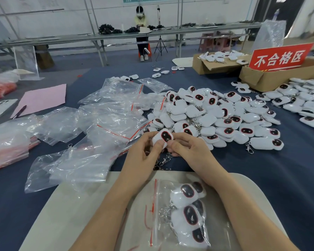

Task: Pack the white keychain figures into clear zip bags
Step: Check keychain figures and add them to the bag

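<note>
- Head view: both bare forearms reach forward from the bottom edge over a beige mat (71,205) and converge at mid-frame.
- The left hand (143,151) and right hand (187,151) meet just past the mat's far edge, backs turned up, thumbs almost touching.
- A filled zip bag (181,212) lies flat on the mat between the forearms, with its red zip strip along its left side. Inside are several white figures, dark red-rimmed ovals facing up, plus a tangle of chain. Exact count unclear; whether the zip is sealed, cannot tell.
- Empty zip bags (98,124) lie in a loose, crumpled heap left of the hands on the blue counter (279,178).
- Far right, an open cardboard box (212,65) holds more white figures. A nearer box (272,77) carries a red sign (279,57) with white characters.
- Both hands pinch one held figure (164,137), raised with its dark oval toward the camera. The left thumb presses its lower front and the fingers curl behind; the right thumb and forefinger grip its lower right edge. Its metal clasp (164,160) dangles between the hands.
- The main pile of figures (212,115) sits just beyond and to the right of the hands.
- Far left lie a pink sheet (42,98), a pen (19,112) and a phone (2,107).
</note>
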